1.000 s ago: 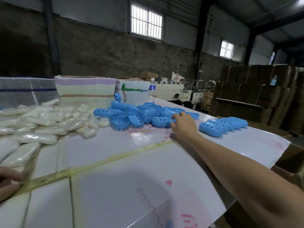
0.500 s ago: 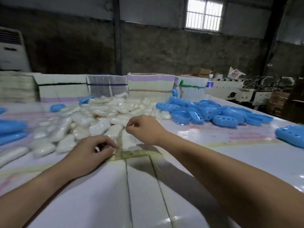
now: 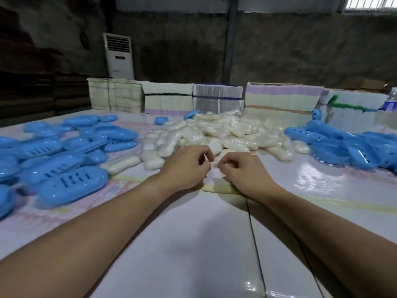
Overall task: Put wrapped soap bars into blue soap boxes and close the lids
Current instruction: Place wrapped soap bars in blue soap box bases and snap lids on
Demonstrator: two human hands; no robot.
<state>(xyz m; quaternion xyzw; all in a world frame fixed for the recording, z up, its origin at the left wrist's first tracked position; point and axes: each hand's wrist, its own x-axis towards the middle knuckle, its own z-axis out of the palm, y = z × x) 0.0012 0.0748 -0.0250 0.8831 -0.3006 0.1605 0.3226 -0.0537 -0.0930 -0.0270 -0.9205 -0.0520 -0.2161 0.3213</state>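
A: Fingers [image 3: 204, 157] first: curled in on the left hand [image 3: 184, 168], curled the same way on the right hand [image 3: 247, 175], tips nearly meeting over one wrapped soap bar [image 3: 216, 179].

B: Pinching the film, or only touching?

A: Cannot tell; too blurred at the tips. Looks like a two-handed hold on the bar's ends, probably to single it out from the heap.

B: And the bar itself?

A: Low on the table [image 3: 193, 244], between the two hands, just in front of the pile of wrapped soap bars [image 3: 225, 130]. Not yet in any box.

B: Boxes within reach?

A: Open blue soap boxes [image 3: 348, 151] heaped at the right, near the right forearm, presumably kept there as the supply. Closed blue boxes [image 3: 73, 181] spread at the left, probably the finished side, so likely a right-to-left flow with the soap in the middle.

B: Anything else in the head view?

A: Stacks of flat cartons [image 3: 167, 100] lined along the far edge, hemming the pile in. Behind them a standing air conditioner [image 3: 119, 54]. At the far right a water bottle [image 3: 390, 104], well apart from the work.
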